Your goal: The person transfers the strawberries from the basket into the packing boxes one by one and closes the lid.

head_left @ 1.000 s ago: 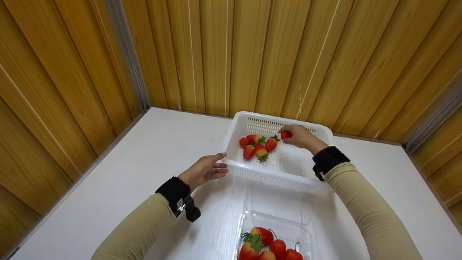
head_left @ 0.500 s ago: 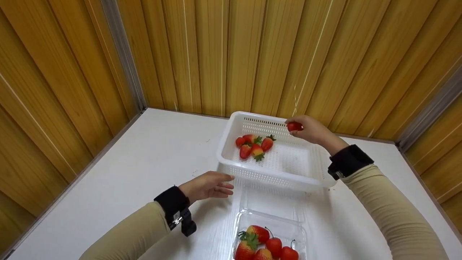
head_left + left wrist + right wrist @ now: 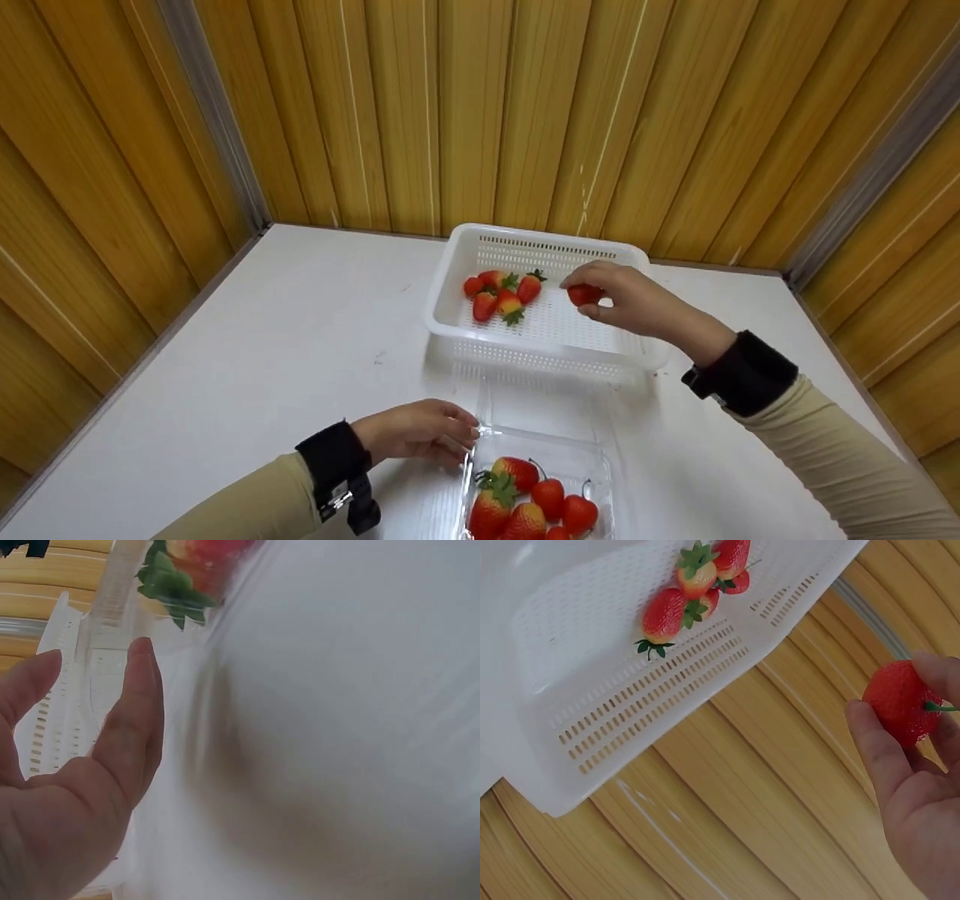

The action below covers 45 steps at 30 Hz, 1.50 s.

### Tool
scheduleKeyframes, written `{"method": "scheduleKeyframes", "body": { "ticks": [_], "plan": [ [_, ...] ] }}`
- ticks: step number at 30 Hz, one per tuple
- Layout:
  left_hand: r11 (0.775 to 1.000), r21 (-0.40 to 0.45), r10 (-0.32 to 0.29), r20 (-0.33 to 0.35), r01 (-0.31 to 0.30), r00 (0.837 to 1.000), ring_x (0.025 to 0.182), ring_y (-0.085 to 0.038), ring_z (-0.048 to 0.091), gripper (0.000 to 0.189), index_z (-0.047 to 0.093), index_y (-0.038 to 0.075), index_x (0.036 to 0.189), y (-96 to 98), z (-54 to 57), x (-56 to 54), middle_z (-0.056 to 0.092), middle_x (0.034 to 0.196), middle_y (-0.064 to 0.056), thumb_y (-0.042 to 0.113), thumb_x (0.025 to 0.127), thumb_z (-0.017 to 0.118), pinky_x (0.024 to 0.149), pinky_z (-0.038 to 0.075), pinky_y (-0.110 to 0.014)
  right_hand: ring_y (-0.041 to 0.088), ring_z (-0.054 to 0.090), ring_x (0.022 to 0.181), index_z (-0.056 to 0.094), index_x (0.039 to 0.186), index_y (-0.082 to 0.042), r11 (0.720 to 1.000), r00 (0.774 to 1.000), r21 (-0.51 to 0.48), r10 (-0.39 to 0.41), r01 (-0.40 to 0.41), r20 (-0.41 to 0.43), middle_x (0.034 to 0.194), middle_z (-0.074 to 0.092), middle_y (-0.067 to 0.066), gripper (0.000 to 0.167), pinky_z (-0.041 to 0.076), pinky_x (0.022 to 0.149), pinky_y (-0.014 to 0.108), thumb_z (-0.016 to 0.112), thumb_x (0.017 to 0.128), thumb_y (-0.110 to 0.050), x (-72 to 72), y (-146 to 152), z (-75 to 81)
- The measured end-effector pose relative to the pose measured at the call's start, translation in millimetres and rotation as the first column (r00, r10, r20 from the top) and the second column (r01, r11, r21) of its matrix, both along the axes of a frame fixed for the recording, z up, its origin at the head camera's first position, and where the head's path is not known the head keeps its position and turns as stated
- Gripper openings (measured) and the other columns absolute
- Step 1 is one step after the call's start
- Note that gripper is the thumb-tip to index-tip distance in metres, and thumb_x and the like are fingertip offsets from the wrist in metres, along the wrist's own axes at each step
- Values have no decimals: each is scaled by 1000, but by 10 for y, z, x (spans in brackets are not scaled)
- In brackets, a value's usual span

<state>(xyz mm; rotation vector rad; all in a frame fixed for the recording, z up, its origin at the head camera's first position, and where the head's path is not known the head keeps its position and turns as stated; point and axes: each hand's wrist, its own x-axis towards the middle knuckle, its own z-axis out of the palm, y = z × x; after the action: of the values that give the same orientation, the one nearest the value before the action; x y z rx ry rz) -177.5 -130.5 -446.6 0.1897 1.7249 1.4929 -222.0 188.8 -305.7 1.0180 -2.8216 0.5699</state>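
Observation:
My right hand (image 3: 626,300) pinches a red cherry (image 3: 900,701) with a green stem between thumb and fingers. In the head view that hand is over the right part of a white perforated basket (image 3: 540,349). Several strawberries (image 3: 485,306) and a small cherry (image 3: 473,286) lie at the basket's left side. My left hand (image 3: 416,433) is at the far left corner of a clear plastic box (image 3: 540,439), thumb and fingers apart and fairly straight; whether they touch its rim cannot be told. The box holds strawberries (image 3: 523,521) and cherries (image 3: 579,514), cut off by the lower frame edge.
Both containers stand on a white table (image 3: 322,330), the box nearer to me than the basket. Behind the basket rises a wood-patterned wall (image 3: 472,135), with further walls at left and right. Black straps (image 3: 750,371) circle both wrists.
My left hand has left the basket's near left corner and come down to the clear box. The right hand has lifted the cherry up from inside the basket and moved nearer to me.

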Motion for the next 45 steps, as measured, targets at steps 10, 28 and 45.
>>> {"method": "scheduleKeyframes", "body": {
  "ticks": [10, 28, 45],
  "plan": [
    [1000, -12, -11, -18, 11, 1000, 68, -8, 64, 16, 59, 4, 112, 13, -14, 97, 64, 80, 0, 6, 97, 63, 63, 57, -16, 25, 65, 106, 66, 125, -4, 988, 990, 71, 131, -135, 60, 123, 68, 13, 31, 62, 93, 41, 68, 94, 1, 453, -159, -116],
    [998, -50, 17, -105, -22, 994, 65, -8, 62, 4, 59, 7, 100, 78, -12, 141, 63, 79, -2, 5, 97, 61, 60, 56, -15, 22, 66, 106, 65, 124, -12, 970, 972, 70, 227, -231, 61, 126, 66, 8, 33, 63, 93, 34, 71, 93, 0, 1148, -213, -395],
    [999, -49, -15, -161, 7, 987, 62, -10, 63, 10, 61, 2, 104, 86, 10, 186, 60, 79, -2, 10, 98, 58, 58, 56, -17, 18, 66, 104, 68, 120, -14, 961, 958, 74, 255, -266, 133, 122, 67, 6, 33, 64, 91, 28, 74, 90, 0, 1429, -240, -695]
  ]
}}
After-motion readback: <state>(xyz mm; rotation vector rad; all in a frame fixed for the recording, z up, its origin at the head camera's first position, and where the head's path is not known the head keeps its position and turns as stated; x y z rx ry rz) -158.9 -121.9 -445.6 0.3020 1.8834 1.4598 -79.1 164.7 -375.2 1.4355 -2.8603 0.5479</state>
